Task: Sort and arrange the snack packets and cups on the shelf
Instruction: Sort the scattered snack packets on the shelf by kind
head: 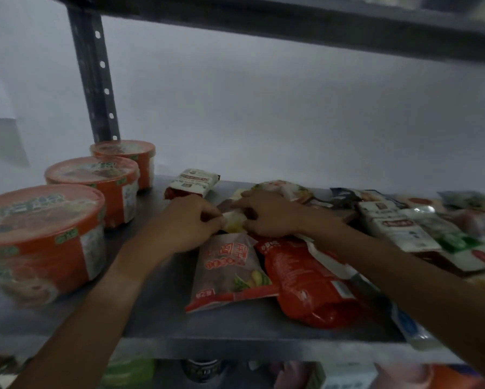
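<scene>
Three orange noodle cups stand in a row along the left of the grey shelf: a near one, a middle one and a far one. My left hand and my right hand meet at the shelf's middle. Both pinch a small pale yellow packet between them. In front of the hands lie a clear red-printed snack packet and a red packet. A white and red packet lies behind the left hand.
A heap of several white, red and green packets covers the shelf's right side. A dark perforated upright post rises at the back left, and a shelf beam runs overhead. A white wall stands behind. More goods show on the lower shelf.
</scene>
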